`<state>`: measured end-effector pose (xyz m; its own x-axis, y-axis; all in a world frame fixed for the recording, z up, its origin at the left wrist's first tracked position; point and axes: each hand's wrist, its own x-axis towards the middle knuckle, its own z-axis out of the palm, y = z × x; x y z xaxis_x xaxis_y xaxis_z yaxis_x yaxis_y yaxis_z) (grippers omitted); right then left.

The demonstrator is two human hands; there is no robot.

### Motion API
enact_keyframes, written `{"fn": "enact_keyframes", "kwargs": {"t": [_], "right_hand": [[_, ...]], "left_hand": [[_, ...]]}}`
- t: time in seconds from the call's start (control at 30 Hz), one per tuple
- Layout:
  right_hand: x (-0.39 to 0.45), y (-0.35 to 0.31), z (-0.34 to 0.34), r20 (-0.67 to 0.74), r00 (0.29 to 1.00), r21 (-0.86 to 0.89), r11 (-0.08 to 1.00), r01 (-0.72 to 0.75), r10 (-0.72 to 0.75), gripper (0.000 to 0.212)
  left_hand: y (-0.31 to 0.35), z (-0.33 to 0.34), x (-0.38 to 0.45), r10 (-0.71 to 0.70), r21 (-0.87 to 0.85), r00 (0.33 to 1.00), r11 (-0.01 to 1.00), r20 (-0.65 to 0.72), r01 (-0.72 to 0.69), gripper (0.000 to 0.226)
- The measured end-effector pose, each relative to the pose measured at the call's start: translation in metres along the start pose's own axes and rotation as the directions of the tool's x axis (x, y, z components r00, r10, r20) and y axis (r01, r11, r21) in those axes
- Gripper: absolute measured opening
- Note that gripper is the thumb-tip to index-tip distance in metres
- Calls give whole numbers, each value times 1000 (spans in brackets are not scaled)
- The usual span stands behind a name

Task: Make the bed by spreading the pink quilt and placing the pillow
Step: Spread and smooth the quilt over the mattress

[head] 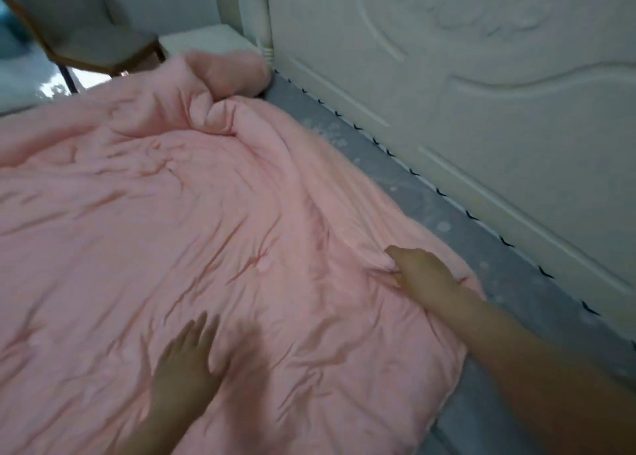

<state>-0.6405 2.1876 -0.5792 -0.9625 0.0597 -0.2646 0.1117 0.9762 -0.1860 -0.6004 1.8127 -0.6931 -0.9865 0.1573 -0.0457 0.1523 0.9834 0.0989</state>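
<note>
On bed, pink quilt [172, 213] runs along headboard [481, 110]; right hand [421, 270] fingers pinch fold, left hand [187, 361] flat.

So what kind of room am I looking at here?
Most likely a bedroom: a pink quilt lies over a bed with a grey sheet, a carved cream headboard stands behind it, and a chair sits nearby.

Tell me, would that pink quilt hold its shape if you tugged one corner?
Probably not. The pink quilt looks floppy: it bunches where the right hand pinches it. Its puffy folds suggest it is light. It would likely drag across the grey sheet, not roll.
</note>
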Motion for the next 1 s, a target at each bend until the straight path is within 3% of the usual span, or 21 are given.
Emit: {"fn": "enact_keyframes", "kwargs": {"t": [0.07,0.1,0.2,0.3,0.43,0.5,0.63,0.77,1.0], "right_hand": [[-19,-9,-23,-29,999,51,999,20,-18,20],[-27,-11,-31,-67,997,79,996,42,-37,21],[-62,-15,-59,-32,998,121,991,53,-49,22],[-99,-13,-91,-75,996,206,976,66,-52,18],[-151,3,-142,-141,989,312,947,81,-38,22],[-180,16,-170,-180,984,332,940,75,-15,27],[-232,47,-237,-269,963,237,971,32,34,23],[-277,67,-287,-382,921,264,964,26,80,23],[-339,80,-324,-400,909,314,949,16,117,28]], "left_hand": [[60,-69,7,70,-181,996,982,58,-58,69],[81,-96,8,125,-164,992,979,11,-122,67],[125,-159,9,142,-218,988,968,56,-127,70],[156,-204,-6,195,-154,980,970,37,-187,84],[181,-260,-35,229,-65,972,972,53,-225,62],[199,-287,-58,224,-25,972,975,77,-222,63],[242,-334,-108,221,6,975,975,34,-221,66],[283,-360,-162,196,-18,979,980,-58,-198,67],[328,-379,-236,157,-109,986,981,-61,-162,71]]}}
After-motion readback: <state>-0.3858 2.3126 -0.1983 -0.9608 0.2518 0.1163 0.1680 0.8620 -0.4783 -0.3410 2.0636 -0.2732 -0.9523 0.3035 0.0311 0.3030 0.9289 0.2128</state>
